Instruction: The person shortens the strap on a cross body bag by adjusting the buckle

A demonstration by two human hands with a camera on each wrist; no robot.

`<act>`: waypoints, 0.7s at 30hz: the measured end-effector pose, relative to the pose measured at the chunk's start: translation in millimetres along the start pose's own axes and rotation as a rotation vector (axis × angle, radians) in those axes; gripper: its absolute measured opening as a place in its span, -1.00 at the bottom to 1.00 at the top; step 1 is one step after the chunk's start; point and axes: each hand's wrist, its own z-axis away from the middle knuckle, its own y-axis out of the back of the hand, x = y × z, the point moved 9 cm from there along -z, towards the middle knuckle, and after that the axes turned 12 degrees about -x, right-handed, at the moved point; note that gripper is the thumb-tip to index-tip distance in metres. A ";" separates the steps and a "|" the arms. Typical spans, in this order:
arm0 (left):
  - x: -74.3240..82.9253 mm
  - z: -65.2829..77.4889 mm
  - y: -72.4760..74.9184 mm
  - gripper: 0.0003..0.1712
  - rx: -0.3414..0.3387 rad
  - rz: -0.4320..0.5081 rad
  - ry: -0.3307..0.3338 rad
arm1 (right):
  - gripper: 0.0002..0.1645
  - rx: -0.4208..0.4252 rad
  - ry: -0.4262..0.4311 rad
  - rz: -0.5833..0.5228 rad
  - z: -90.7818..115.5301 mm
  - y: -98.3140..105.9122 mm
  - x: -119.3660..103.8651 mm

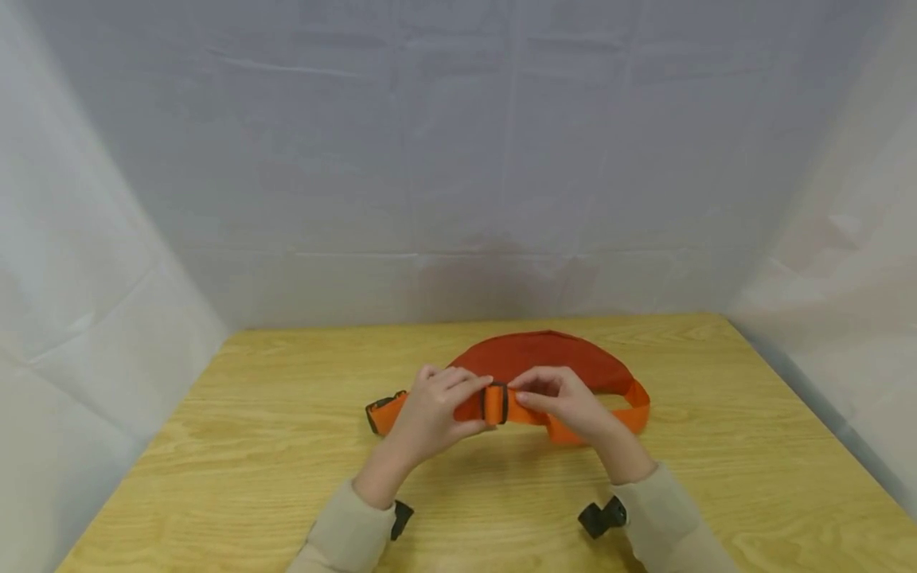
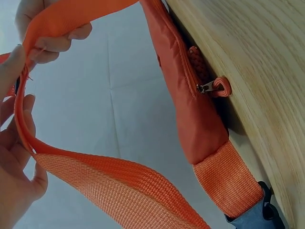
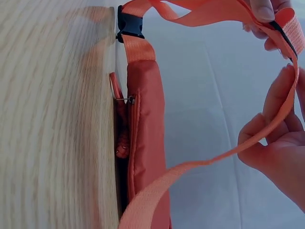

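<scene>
A red waist bag (image 1: 544,354) with an orange strap (image 1: 634,410) lies on the wooden table. Both hands hold a raised stretch of the strap in front of the bag, around a black slide adjuster (image 1: 504,403). My left hand (image 1: 437,406) grips the strap at the left side of the adjuster, thumb below and fingers above. My right hand (image 1: 566,402) pinches the strap just right of it. In the right wrist view a black side-release buckle (image 3: 130,24) joins the strap to the bag's end. A zipper pull (image 2: 221,87) hangs from the bag in the left wrist view.
The wooden table (image 1: 251,469) reaches to a pale sheet (image 1: 458,159) behind, with sheets at both sides too. Dark wrist-camera pieces show by the sleeves (image 1: 351,525) near the front.
</scene>
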 end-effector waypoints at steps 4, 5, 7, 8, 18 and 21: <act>-0.1 -0.2 0.1 -0.39 -0.006 0.008 0.004 | -0.78 0.010 -0.004 0.020 0.1 1.4 -0.4; 0.1 -0.3 -0.2 -0.39 -0.008 0.007 0.004 | -0.78 0.011 -0.003 0.019 -0.1 1.3 -0.6; 0.6 -0.3 -0.9 -0.38 -0.008 0.007 0.002 | -0.80 0.008 0.001 0.009 -0.6 0.4 -1.7; 1.2 -0.4 -1.1 -0.38 -0.009 0.007 -0.001 | -0.80 0.005 0.003 -0.002 -0.9 -0.4 -2.2; 6.1 -2.3 -1.5 -0.37 -0.011 0.024 -0.018 | -0.84 -0.024 0.021 -0.114 -1.6 -5.9 -1.6; 5.3 -2.0 -1.3 -0.38 -0.010 0.021 -0.012 | -0.86 -0.054 0.067 -0.076 -1.2 -6.3 -3.0</act>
